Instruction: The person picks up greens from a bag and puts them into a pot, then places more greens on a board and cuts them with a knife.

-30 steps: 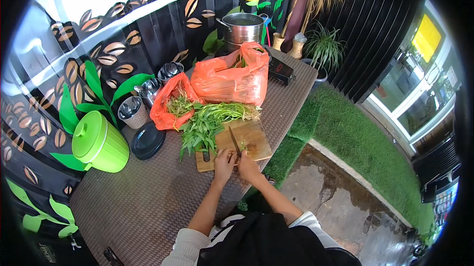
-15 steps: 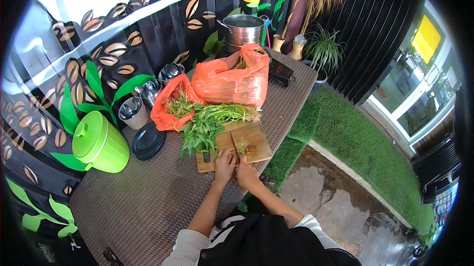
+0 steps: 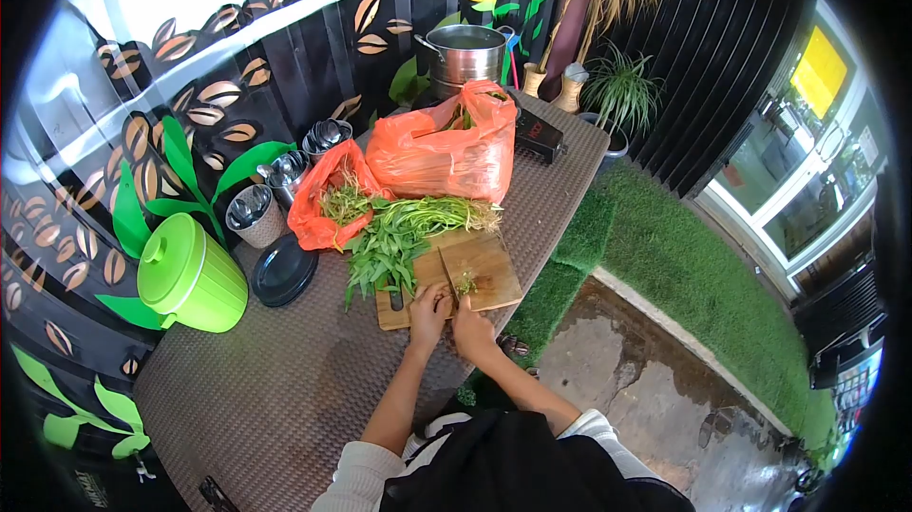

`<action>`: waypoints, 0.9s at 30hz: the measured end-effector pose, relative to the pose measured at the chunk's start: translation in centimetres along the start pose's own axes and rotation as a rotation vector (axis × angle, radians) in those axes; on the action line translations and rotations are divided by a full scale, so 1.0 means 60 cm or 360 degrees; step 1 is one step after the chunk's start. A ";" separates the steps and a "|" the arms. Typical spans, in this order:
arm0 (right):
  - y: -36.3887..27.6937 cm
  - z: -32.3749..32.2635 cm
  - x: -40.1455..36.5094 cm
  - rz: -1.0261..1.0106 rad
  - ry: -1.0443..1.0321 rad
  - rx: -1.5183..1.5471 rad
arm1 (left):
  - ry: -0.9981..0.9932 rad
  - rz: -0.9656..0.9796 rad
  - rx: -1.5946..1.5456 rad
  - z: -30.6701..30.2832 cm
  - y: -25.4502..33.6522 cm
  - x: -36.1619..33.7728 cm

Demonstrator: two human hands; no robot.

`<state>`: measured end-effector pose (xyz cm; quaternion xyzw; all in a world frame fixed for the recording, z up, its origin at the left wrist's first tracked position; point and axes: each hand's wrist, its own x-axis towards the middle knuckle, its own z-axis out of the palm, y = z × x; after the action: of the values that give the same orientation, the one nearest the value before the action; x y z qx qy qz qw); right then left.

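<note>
My right hand point(image 3: 472, 331) is closed around the handle of a knife point(image 3: 446, 267), whose blade points away across a wooden cutting board point(image 3: 487, 254). Close beside it, my left hand point(image 3: 429, 316) rests at the near edge of the board with its fingers curled; what they hold, if anything, is hidden. Small green cuttings point(image 3: 465, 282) lie to the right of the blade. A bunch of leafy greens with long stems point(image 3: 391, 248) lies at the board's far left, its leaves overlapping the edge.
Behind the greens stand a small orange plastic bag point(image 3: 309, 219) with stems and a larger orange bag point(image 3: 442, 165). A steel pot point(image 3: 467, 61) is at the back. Dark plates point(image 3: 285, 270), utensil cups point(image 3: 252, 218) and a green lidded bucket point(image 3: 190, 274) stand left on the woven-pattern table point(image 3: 275, 388).
The knife blade has tilted slightly and shifted left at its tip. My left hand has moved a little to the left. The bags and greens stay in place on the table.
</note>
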<state>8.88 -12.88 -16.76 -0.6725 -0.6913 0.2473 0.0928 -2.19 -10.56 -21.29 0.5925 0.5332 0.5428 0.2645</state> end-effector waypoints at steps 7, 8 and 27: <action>0.003 -0.013 0.011 -0.0044 -0.0072 0.0009 | -0.0042 0.0141 0.0191 -0.002 0.020 0.000; -0.003 -0.012 0.000 -0.0009 -0.0030 -0.0046 | -0.0026 0.0085 0.0183 -0.001 0.018 -0.002; 0.007 -0.004 0.021 -0.0094 -0.0105 0.0165 | -0.0072 -0.0113 0.0130 -0.014 0.022 0.008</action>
<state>9.27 -11.64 -17.02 -0.6374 -0.6999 0.3022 0.1120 -2.58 -10.74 -19.71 0.5955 0.5696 0.4974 0.2712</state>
